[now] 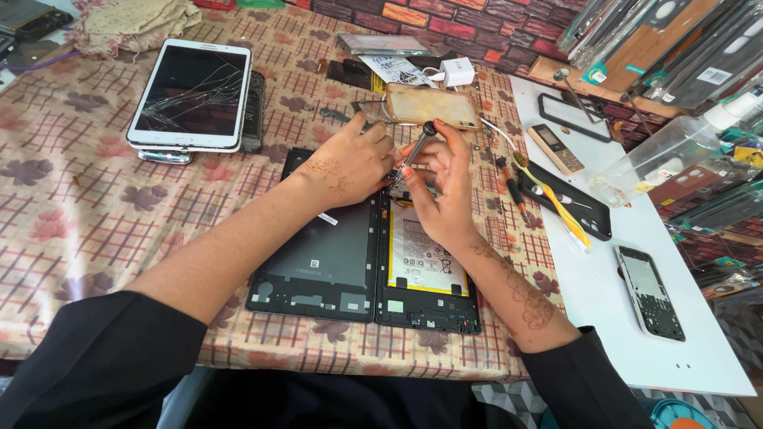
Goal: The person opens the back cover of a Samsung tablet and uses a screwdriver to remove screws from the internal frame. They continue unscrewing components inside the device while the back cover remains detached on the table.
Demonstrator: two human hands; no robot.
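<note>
An opened black tablet point(334, 270) lies on the patterned tablecloth, back cover off, with a white and yellow battery point(421, 258) showing in its right half. My right hand point(441, 187) holds a small screwdriver point(417, 143), its tip down at the tablet's top edge. My left hand point(350, 163) rests on the tablet's upper part, fingers pinched close to the screwdriver tip. Both forearms carry henna patterns and black sleeves.
A white tablet with a cracked screen point(193, 95) lies on other devices at the back left. A phone in a yellowed case point(433, 106), a charger point(457, 71), a bar phone point(556, 148), screwdrivers point(548, 195) and a bare phone frame point(652, 292) lie right, on a white board point(604, 294).
</note>
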